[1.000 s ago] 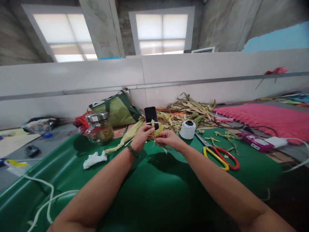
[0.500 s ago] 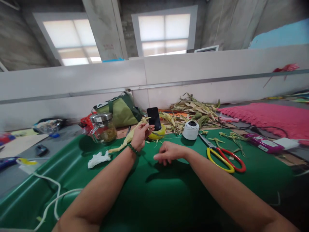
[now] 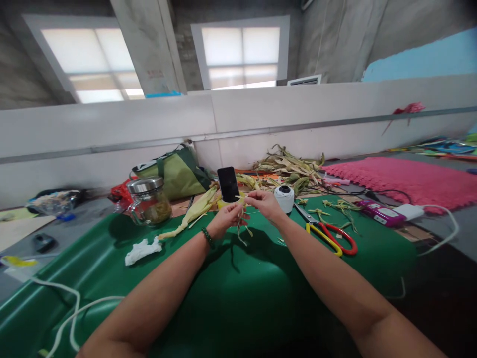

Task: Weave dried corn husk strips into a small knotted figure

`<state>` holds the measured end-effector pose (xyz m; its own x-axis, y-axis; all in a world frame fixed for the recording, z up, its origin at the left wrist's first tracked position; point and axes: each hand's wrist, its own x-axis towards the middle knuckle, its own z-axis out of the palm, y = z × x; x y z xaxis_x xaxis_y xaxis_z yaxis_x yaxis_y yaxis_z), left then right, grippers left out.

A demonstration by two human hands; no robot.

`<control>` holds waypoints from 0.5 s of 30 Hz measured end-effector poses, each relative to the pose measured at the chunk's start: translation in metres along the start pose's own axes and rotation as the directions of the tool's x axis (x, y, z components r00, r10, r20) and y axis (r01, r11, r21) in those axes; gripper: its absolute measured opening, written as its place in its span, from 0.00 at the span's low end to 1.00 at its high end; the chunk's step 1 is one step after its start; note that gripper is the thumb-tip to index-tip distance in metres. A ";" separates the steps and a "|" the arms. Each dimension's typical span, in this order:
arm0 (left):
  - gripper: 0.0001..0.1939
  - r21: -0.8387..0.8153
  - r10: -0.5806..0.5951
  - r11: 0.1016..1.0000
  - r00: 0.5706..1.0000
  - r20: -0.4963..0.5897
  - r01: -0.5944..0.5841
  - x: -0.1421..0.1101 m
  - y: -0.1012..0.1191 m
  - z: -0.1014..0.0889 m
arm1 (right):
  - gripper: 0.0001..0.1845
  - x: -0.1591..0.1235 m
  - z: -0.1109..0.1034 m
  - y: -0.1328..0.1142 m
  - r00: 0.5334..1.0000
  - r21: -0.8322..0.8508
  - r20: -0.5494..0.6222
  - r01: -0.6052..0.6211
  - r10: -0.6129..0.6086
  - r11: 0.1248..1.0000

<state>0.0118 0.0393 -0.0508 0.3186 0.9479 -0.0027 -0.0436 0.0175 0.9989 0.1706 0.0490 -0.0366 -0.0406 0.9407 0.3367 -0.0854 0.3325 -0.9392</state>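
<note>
My left hand (image 3: 228,220), with a green bead bracelet at the wrist, is closed on a small piece made of pale corn husk strips (image 3: 244,233). Loose ends of it dangle below the fingers. Close beside it, my right hand (image 3: 265,203) pinches a pale husk tip sticking up from the same piece. A longer corn husk (image 3: 197,209) lies left of my left hand. Behind the hands a black phone (image 3: 228,184) leans upright, partly hiding something yellow. To the right stand a white thread cone (image 3: 284,200) and scissors (image 3: 324,231) with one yellow and one red handle.
On the green mat (image 3: 238,308) lie a crumpled white tissue (image 3: 143,250) and several knotted husk pieces (image 3: 341,205). A glass jar (image 3: 151,204) and a green bag (image 3: 179,171) stand at back left. Dried husks (image 3: 290,166) are heaped behind; a purple power strip (image 3: 382,214) sits right.
My right hand has risen from low over the mat and now pinches the husk piece beside my left hand. My left hand has come down slightly. The whole view has shifted.
</note>
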 end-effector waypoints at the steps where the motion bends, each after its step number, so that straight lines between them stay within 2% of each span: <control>1: 0.25 -0.015 -0.012 1.000 0.999 -0.037 0.011 0.002 0.000 -0.002 | 0.19 0.001 -0.002 0.000 1.000 0.038 -0.019 -0.013 0.014 0.999; 5: 0.28 -0.011 0.018 1.000 0.968 -0.252 -0.021 0.012 0.002 -0.018 | 0.19 0.005 -0.011 -0.001 0.997 0.193 -0.036 -0.054 0.062 0.980; 8: 0.27 0.010 0.033 0.999 0.960 -0.277 -0.031 0.015 0.005 -0.028 | 0.21 0.006 -0.013 0.000 0.997 0.213 -0.015 -0.077 0.082 0.974; 11: 0.28 0.014 0.033 0.999 0.978 -0.206 -0.031 0.011 0.007 -0.025 | 0.22 0.006 -0.011 0.001 0.996 0.217 -0.010 -0.088 0.092 0.972; 15: 0.24 0.088 0.036 0.996 0.999 -0.004 -0.035 -0.002 0.006 -0.004 | 0.21 0.005 -0.008 0.002 0.995 0.217 0.013 -0.098 0.098 0.971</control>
<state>0.0069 0.0393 -0.0447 0.3129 0.9492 0.0327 0.0284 -0.0437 0.9986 0.1785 0.0553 -0.0373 -0.0614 0.9678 0.2443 -0.2955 0.2162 -0.9306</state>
